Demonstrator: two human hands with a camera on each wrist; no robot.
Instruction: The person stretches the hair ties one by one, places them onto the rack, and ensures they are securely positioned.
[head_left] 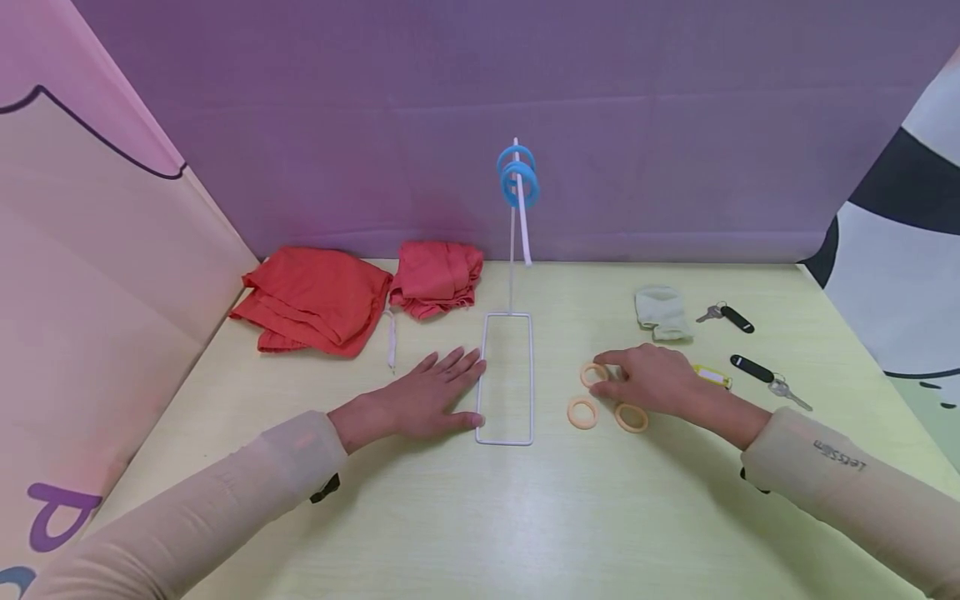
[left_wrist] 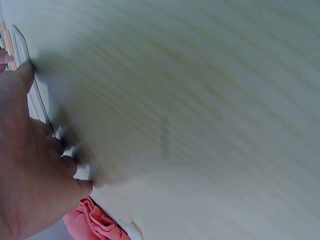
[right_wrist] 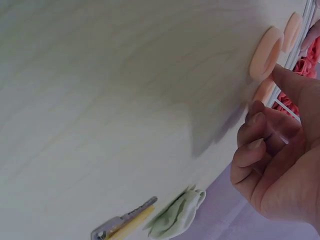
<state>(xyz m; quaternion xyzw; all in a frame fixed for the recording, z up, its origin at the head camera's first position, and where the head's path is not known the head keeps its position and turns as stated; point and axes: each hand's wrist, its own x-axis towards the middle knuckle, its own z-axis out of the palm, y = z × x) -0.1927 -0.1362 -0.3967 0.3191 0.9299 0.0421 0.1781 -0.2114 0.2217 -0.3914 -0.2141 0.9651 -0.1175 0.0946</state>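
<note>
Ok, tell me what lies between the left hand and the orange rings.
In the head view, the stand's white wire base lies between the left hand and rings.

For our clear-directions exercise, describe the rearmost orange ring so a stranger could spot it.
Find the white wire stand holding blue rings. Right of its base lie three orange rings. The wanted ring is the rearmost, the only one between thumb and fingers of the right grip.

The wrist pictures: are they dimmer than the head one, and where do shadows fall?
Head view: brightest, with a pale sheen on the near tabletop; left wrist view: dimmer, a soft dark shadow beside the left hand; right wrist view: also dim, a shadow on the tabletop beside the right hand.
</note>
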